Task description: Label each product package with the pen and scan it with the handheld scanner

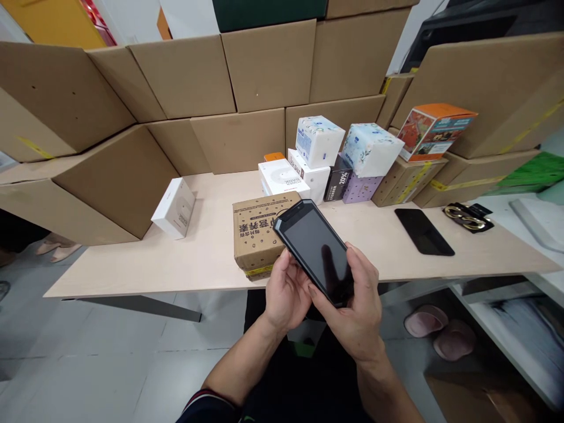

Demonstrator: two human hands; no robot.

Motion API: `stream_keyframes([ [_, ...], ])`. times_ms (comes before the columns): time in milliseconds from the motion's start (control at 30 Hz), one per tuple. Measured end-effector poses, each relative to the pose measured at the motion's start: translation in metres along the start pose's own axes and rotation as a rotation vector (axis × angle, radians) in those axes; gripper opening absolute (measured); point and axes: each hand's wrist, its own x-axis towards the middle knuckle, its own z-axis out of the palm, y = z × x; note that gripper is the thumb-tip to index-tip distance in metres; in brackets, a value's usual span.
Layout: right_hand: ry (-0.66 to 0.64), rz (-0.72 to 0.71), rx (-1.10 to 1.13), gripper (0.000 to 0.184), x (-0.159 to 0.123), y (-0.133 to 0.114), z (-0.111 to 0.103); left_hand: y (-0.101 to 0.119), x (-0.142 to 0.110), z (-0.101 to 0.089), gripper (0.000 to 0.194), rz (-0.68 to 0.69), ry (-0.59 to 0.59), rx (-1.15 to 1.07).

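Observation:
A black rugged smartphone [318, 252] with a dark screen is tilted in front of me, just past the table's front edge. My right hand [352, 308] grips its lower end, with the thumb on the near side and fingers along the far side. My left hand [286, 291] supports the left edge, its thumb against the side and the other fingers partly hidden beneath. Right behind the phone sits a brown cardboard box [255, 229] with dark printing and yellow tape, its right part covered by the phone.
On the wooden table [211, 258] a white box [175, 208] stands left. Several boxes and two tissue packs [319, 141] [372, 148] are stacked at the back. A black flat slab [423, 231] and gold rings on a card [467, 217] lie right. Cardboard boxes [238, 141] wall the back.

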Motion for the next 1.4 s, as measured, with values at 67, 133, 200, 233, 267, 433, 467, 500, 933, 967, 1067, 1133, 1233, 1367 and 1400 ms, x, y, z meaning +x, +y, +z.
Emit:
stream_keyframes([
  [67,-0.001,0.004,0.000,0.090,0.000,0.000,0.000,0.001,0.000,0.001,0.026,-0.005,0.002,0.016],
  [133,0.002,0.002,-0.005,0.089,0.000,0.000,0.000,0.001,0.001,0.001,0.026,0.000,0.016,0.032],
  [200,-0.002,0.004,-0.009,0.089,0.000,0.000,-0.001,0.001,0.001,0.001,0.026,-0.001,0.025,0.033],
  [233,-0.006,0.008,-0.010,0.089,0.000,0.001,-0.001,0.001,0.001,0.001,0.026,-0.008,0.024,0.030],
  [267,-0.011,0.013,-0.010,0.089,0.000,0.001,-0.001,0.001,0.001,0.001,0.027,-0.016,0.016,0.026],
  [433,-0.027,0.023,-0.007,0.089,-0.001,0.003,-0.002,0.000,0.000,-0.001,0.031,-0.023,-0.047,0.045],
  [467,-0.023,0.022,-0.004,0.089,-0.002,0.004,-0.002,0.000,0.000,-0.001,0.032,-0.021,-0.056,0.058],
  [500,-0.017,0.025,-0.003,0.089,-0.002,0.004,-0.001,0.000,0.000,-0.002,0.034,-0.023,-0.069,0.076],
  [933,0.131,0.237,-0.391,0.081,0.008,0.088,-0.011,0.013,-0.022,-0.047,0.040,1.104,-0.209,1.068],
  [967,0.100,0.234,-0.429,0.079,0.007,0.100,-0.011,0.019,-0.021,-0.052,0.046,1.298,-0.199,1.207],
  [1067,0.012,0.254,-0.505,0.075,0.000,0.133,-0.009,0.036,-0.015,-0.061,0.055,1.617,-0.026,1.456],
  [1133,-0.031,0.282,-0.544,0.073,-0.006,0.149,-0.007,0.045,-0.010,-0.062,0.052,1.606,0.106,1.533],
  [1233,-0.060,0.322,-0.579,0.073,-0.012,0.161,-0.004,0.055,-0.006,-0.063,0.053,1.471,0.188,1.612],
  [1367,-0.116,0.365,-0.601,0.071,-0.011,0.159,-0.007,0.065,-0.003,-0.068,0.066,1.319,0.183,1.663],
  [1400,-0.121,0.362,-0.611,0.071,-0.010,0.155,-0.008,0.066,-0.002,-0.070,0.069,1.280,0.174,1.672],
])
